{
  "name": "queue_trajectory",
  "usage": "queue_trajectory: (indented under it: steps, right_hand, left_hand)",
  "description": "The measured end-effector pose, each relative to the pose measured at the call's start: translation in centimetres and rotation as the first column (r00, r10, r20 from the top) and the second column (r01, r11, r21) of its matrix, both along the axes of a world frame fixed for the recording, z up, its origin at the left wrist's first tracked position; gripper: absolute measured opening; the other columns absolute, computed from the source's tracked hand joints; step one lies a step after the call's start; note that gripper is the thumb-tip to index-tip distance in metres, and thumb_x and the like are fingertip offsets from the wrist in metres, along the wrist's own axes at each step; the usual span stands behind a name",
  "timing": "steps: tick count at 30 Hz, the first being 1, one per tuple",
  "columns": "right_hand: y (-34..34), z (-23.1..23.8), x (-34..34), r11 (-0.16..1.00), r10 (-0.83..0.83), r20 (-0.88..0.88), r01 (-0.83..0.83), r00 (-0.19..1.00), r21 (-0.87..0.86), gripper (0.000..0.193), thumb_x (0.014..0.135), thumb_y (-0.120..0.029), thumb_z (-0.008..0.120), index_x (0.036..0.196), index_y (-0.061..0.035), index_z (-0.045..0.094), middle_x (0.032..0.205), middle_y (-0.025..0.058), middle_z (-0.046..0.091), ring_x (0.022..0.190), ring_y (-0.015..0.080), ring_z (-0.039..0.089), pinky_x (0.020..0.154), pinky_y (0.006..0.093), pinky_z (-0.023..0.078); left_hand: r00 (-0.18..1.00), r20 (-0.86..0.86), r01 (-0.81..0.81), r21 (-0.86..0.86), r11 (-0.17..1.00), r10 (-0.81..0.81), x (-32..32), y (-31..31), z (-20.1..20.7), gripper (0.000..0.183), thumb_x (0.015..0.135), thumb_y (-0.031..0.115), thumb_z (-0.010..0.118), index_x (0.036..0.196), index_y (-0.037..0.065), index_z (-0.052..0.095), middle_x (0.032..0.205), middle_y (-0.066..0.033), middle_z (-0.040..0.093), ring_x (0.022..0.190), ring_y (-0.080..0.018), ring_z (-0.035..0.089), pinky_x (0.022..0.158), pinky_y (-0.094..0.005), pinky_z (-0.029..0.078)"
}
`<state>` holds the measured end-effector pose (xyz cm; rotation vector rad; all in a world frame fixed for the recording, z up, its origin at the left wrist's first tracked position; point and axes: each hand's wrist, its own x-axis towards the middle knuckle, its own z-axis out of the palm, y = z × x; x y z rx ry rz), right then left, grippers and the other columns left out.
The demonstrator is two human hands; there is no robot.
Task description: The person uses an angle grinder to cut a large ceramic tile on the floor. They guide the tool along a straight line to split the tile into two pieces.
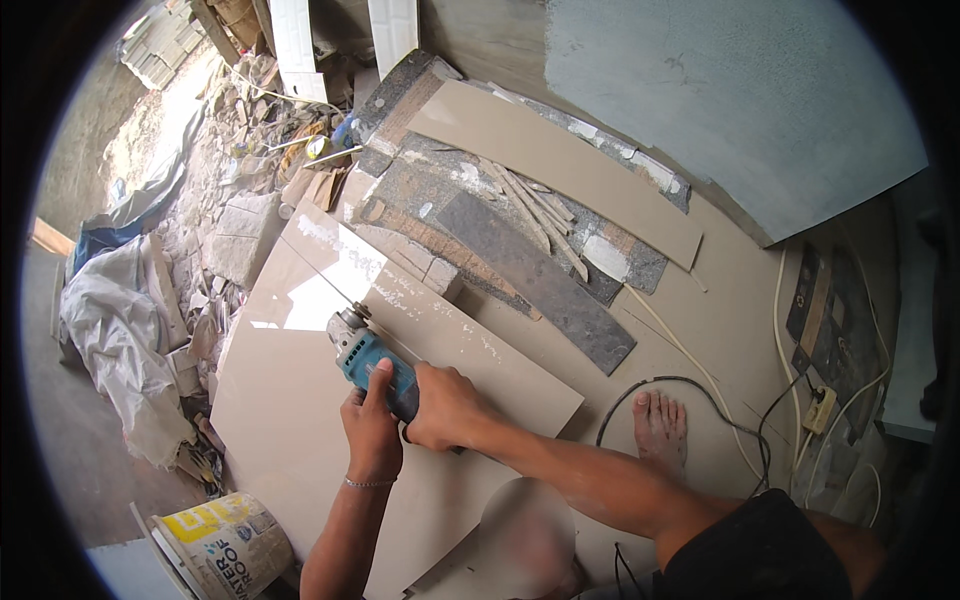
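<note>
A blue angle grinder (368, 358) is gripped in both of my hands, with its metal head turned toward the far left. My left hand (374, 432) is closed around the near side of its body, thumb on top. From the right, my right hand (445, 405) wraps the rear of the body. Underneath lies a large beige tile (490, 370), glossy, with a bright reflection and pale specks on it. A thin dark line runs over the tile to the grinder's head; whether it is the disc's edge or a mark, I cannot tell.
Beyond the tile lie a long beige strip (560, 165), a dark grey strip (540, 280) and thin offcuts (530, 210). Rubble (240, 235) and a whitish sheet (120, 340) fill the left. A bucket (235, 545) stands near left. Cables (765, 440) run beside my bare foot (660, 430).
</note>
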<state>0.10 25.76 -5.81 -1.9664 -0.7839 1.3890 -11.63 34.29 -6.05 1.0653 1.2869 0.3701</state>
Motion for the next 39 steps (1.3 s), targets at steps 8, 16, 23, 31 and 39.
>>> queue_trajectory:
  steps: [8, 16, 23, 31, 39]
  right_hand:
    - [0.5, -0.1, 0.2, 1.0, 0.017, -0.011, -0.017, 1.0, -0.024, 0.064, 0.068, -0.019, 0.087, 0.119, 0.0078, 0.059, 0.112, 0.0298, 0.072, 0.107, 0.0436, 0.072, 0.092, 0.0463, 0.06]
    - [-0.5, 0.3, 0.2, 0.999, 0.024, -0.034, -0.025, 0.999, -0.033, 0.063, 0.072, -0.019, 0.087, 0.12, 0.0074, 0.057, 0.116, 0.0314, 0.07, 0.113, 0.0434, 0.07, 0.097, 0.0465, 0.059]
    - [-2.1, 0.6, 0.2, 0.999, 0.032, -0.046, -0.033, 0.998, -0.035, 0.059, 0.07, -0.015, 0.085, 0.116, 0.0066, 0.056, 0.11, 0.0304, 0.071, 0.106, 0.0453, 0.072, 0.093, 0.0476, 0.06]
    - [-3.5, 0.2, -0.3, 1.0, 0.014, -0.027, -0.014, 1.0, 0.009, 0.055, 0.07, -0.013, 0.082, 0.113, 0.0075, 0.055, 0.106, 0.0317, 0.071, 0.104, 0.0474, 0.071, 0.092, 0.0493, 0.059]
    - [-3.4, 0.6, -0.4, 1.0, -0.001, -0.028, 0.0, 1.0, -0.012, 0.052, 0.071, -0.012, 0.08, 0.113, 0.0081, 0.055, 0.105, 0.0327, 0.071, 0.104, 0.0481, 0.071, 0.092, 0.0496, 0.059]
  left_hand:
    - [1.0, -0.022, 0.004, -0.025, 1.0, -0.004, 0.0, 0.5, 0.1, 0.041, 0.099, 0.037, 0.074, 0.108, -0.002, 0.063, 0.095, -0.006, 0.068, 0.078, -0.0125, 0.067, 0.069, -0.0271, 0.054]
    - [0.999, -0.016, -0.031, -0.036, 0.999, 0.031, 0.1, -0.4, 0.0, 0.042, 0.099, 0.035, 0.075, 0.11, -0.004, 0.063, 0.097, -0.0074, 0.068, 0.077, -0.013, 0.065, 0.07, -0.0285, 0.053]
    - [1.0, 0.021, -0.021, -0.01, 1.0, 0.021, 0.0, -2.3, 0.1, 0.042, 0.099, 0.038, 0.074, 0.109, 0.0, 0.063, 0.091, -0.0038, 0.066, 0.075, -0.0122, 0.065, 0.068, -0.0275, 0.052]
    - [0.999, 0.031, -0.014, -0.029, 0.999, 0.015, -0.7, -3.4, 0.0, 0.039, 0.1, 0.033, 0.075, 0.111, -0.003, 0.063, 0.097, -0.0061, 0.068, 0.083, -0.0128, 0.065, 0.074, -0.0295, 0.053]
    - [1.0, 0.022, -0.002, -0.007, 1.0, 0.002, -0.5, -3.4, -0.1, 0.039, 0.1, 0.039, 0.074, 0.109, 0.002, 0.064, 0.092, -0.0023, 0.067, 0.075, -0.0103, 0.065, 0.067, -0.0257, 0.051]
